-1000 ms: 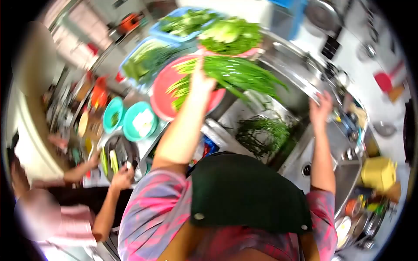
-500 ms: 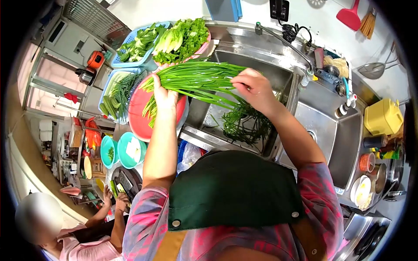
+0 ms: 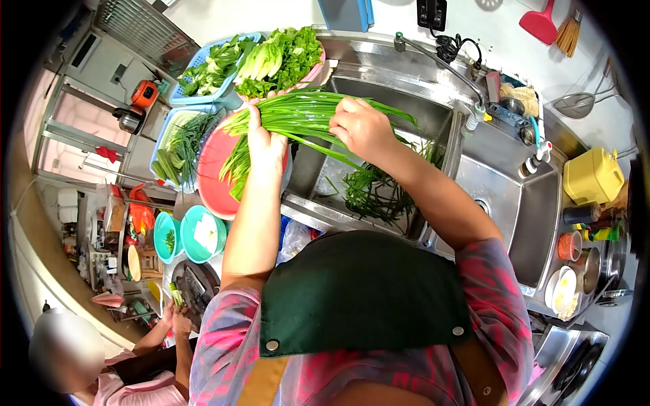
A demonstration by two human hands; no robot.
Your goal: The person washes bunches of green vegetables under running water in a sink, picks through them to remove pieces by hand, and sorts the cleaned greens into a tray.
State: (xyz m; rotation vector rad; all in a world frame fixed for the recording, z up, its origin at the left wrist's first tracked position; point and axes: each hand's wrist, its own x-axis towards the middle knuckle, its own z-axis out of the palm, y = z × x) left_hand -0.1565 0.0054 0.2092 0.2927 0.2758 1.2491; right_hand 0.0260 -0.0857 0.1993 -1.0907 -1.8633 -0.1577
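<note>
Gripping green chives [image 3: 305, 114] in the left hand [image 3: 265, 145] over the red bowl [image 3: 214, 174] and sink [image 3: 449, 139], pinching them with the right hand [image 3: 362, 128], seemingly sorting, and next needing a gentle pull.

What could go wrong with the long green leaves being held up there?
The glossy bunch of long green leaves might slip, since only the left hand clearly grips it. It also reaches over the sink, so strays could drop onto the tangled greens lying there. The right hand, curled over the leaves, might tear some if it pulls hard.
</note>
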